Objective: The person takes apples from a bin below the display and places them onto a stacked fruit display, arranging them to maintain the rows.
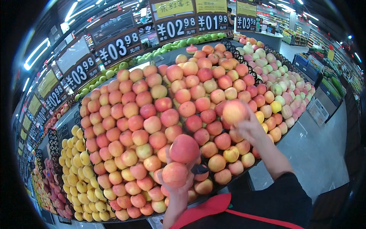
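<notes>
My left hand (pixel 179 190) grips two red apples over the front of the sloping apple display. The darker red apple (pixel 184 148) sits above the paler, streaked apple (pixel 175 174), and both hide most of the fingers. Farther right, my right hand (pixel 251 128) is blurred and holds a pinkish-yellow apple (pixel 235 112) above the pile. Rows of red and yellow apples (pixel 153 124) spread beneath and beyond both hands. Beside the left hand is a small dark object (pixel 199 169) that I cannot identify.
Yellow fruit (pixel 81 174) is heaped to the left, pale pink-green peaches (pixel 283 83) to the right. Black lattice dividers (pixel 243 61) separate sections. Behind, green fruit (pixel 183 43) lines a ledge below price signs (pixel 175 27). Grey floor (pixel 303 148) lies at right.
</notes>
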The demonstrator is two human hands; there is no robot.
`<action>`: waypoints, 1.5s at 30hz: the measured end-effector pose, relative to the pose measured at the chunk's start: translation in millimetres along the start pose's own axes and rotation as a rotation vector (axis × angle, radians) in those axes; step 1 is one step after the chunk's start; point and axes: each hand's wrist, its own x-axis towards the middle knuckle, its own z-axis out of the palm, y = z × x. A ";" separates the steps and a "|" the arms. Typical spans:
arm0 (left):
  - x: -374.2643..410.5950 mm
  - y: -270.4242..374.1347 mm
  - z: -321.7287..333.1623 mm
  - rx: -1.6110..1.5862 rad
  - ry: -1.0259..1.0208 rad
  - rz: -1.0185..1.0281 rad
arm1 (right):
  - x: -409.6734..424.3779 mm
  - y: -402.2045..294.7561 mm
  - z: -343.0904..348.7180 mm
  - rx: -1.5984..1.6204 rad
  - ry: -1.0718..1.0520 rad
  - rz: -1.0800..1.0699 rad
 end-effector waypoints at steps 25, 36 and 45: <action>107.1 -56.1 -1.2 -0.008 -0.014 0.051 | 384.1 -18.3 -145.6 -1.786 0.111 0.285; 93.5 -45.0 -13.9 0.060 -0.018 0.000 | 377.5 -0.9 -134.3 -1.934 -0.206 -0.286; 98.6 -53.3 -10.5 0.169 -0.011 0.026 | 112.3 26.0 -14.2 -1.210 -0.841 -0.338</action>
